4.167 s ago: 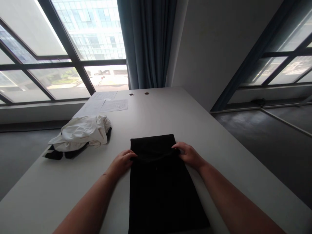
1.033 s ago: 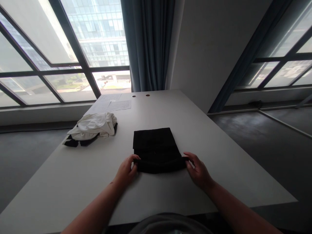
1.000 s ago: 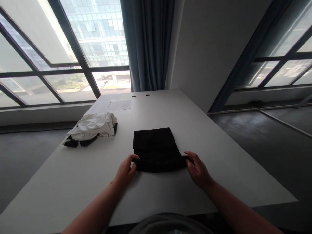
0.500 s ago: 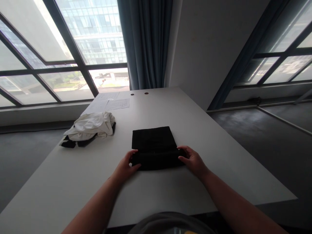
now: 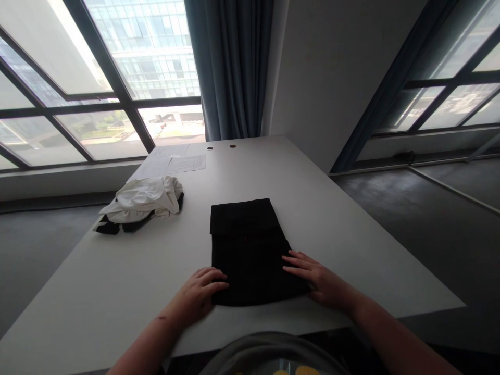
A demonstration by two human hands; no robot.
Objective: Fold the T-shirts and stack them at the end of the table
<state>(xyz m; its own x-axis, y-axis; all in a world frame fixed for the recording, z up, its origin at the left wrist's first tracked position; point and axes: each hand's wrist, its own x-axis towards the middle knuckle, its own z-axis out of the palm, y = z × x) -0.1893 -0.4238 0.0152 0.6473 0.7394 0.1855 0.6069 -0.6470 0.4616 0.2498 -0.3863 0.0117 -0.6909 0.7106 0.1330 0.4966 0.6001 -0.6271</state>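
A folded black garment (image 5: 250, 255) lies flat on the white table (image 5: 250, 325) in front of me. A thicker folded band crosses its far part, and its near edge curves slightly. My left hand (image 5: 197, 292) rests at the near left corner, its fingers loosely extended on top of the fabric and its thumb mostly hidden. On the opposite side, my right hand (image 5: 314, 276) lies over the right edge with fingers spread flat on the cloth. Neither hand shows a closed grip. The garment's exact kind cannot be made out.
A crumpled white cloth with black parts (image 5: 144, 200) lies at the table's left edge. Behind it are paper sheets (image 5: 185, 163). Two round holes (image 5: 233, 146) sit near the far edge, before a blue curtain (image 5: 234, 73) and windows.
The near part of the black garment, folded up before, now lies spread toward me. Both hands have moved nearer to my body, and their fingers have gone from gripping to lying flat.
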